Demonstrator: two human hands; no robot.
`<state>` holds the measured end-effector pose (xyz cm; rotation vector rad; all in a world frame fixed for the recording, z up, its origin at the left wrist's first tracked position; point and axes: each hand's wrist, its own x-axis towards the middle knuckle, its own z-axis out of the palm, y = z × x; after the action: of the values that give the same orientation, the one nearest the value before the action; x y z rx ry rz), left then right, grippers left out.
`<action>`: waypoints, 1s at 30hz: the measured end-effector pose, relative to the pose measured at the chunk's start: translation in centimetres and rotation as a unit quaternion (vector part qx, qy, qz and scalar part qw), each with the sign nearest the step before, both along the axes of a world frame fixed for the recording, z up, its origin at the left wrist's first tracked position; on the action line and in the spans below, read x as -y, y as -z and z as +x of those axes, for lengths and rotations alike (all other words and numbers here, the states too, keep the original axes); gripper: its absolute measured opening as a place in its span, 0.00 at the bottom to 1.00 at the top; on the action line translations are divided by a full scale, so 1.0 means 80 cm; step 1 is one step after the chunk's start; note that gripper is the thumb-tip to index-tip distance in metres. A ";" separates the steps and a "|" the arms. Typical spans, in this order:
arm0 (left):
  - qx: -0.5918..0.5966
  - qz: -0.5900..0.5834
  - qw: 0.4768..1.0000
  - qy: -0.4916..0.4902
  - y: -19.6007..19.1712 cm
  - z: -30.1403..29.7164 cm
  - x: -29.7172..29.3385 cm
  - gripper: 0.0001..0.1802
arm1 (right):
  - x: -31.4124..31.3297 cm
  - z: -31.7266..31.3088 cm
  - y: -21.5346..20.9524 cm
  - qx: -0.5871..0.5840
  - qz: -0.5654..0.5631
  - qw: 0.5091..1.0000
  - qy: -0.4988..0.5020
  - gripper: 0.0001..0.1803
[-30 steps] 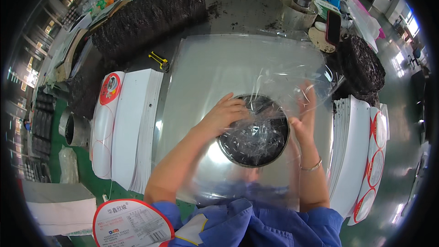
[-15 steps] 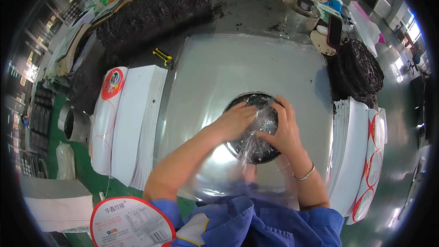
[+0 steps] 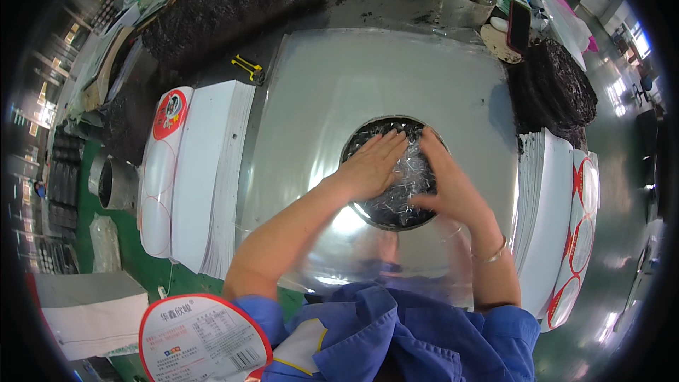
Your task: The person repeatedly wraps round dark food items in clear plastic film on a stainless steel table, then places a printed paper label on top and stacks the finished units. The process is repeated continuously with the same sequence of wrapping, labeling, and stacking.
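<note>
A round black cake of a dry, rough-looking material lies in front of me, covered by crinkled clear plastic film. My left hand rests flat over the cake's left part, fingers stretched out. On the right side, my right hand is open, with thumb and fingers spread along the edge of the cake and film. Beneath the cake is a smooth stack of clear plastic sheets. My palms and hands hide parts of the cake's rim.
White sheet stacks and red-edged labels flank the work area. A yellow cutter, long dark roll-like stack, dark round stack, phone and metal ring lie farther off.
The film was bunched up between my hands; now it lies flatter over the cake. My left hand has flattened out, and the fingers of my right hand have straightened.
</note>
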<state>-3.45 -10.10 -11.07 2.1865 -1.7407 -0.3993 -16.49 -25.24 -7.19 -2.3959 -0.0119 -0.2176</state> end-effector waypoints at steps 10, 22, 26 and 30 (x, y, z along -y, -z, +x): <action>0.136 0.051 0.989 0.017 0.001 -0.003 0.006 0.37 | -0.022 0.009 0.025 -0.102 -0.264 0.958 -0.041 0.50; 0.117 -0.185 0.975 -0.029 0.020 -0.012 0.005 0.24 | -0.290 0.051 -0.119 -0.246 0.437 0.688 -0.524 0.35; 0.076 -0.122 0.989 -0.036 0.026 -0.005 0.006 0.27 | -0.323 0.024 -0.153 -0.291 0.471 0.654 -0.515 0.21; 0.083 -0.240 0.967 -0.033 0.045 -0.008 0.007 0.24 | -0.298 0.015 -0.157 -0.087 0.498 0.789 -0.348 0.04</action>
<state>-4.06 -10.68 -14.64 1.9544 -1.6261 0.2141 -15.32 -1.42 5.39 -1.2123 -0.5500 0.2971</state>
